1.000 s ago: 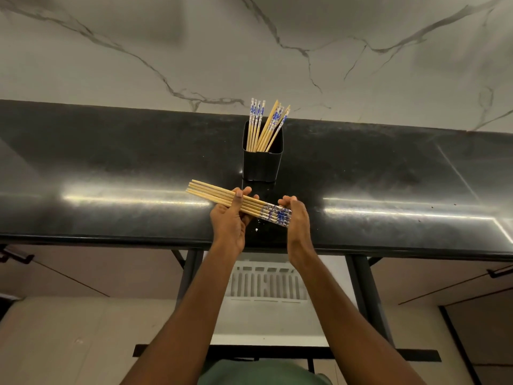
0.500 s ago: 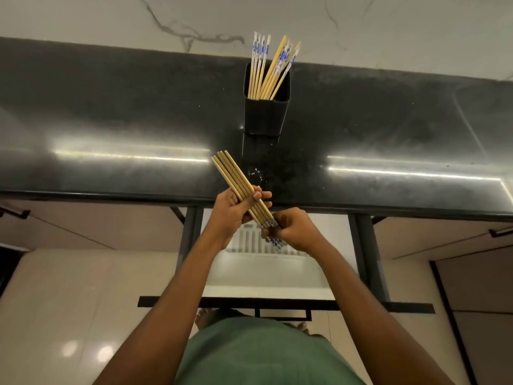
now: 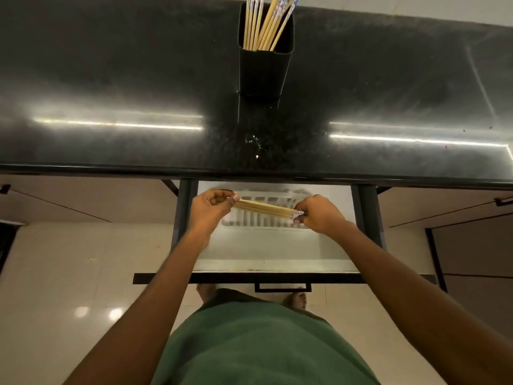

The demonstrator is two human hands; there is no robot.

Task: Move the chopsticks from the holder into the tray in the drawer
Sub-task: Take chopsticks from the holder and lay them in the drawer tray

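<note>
While both hands (left hand (image 3: pixel 208 207), right hand (image 3: pixel 319 213)) pinch its ends, the chopstick bundle (image 3: pixel 265 208) spans above the tray (image 3: pixel 263 222).

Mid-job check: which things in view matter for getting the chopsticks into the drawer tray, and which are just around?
Belongs to the job:
bundle of chopsticks, held by left hand and right hand
holder with remaining chopsticks
white tray
open drawer

Just around:
black countertop
drawer handle
</note>
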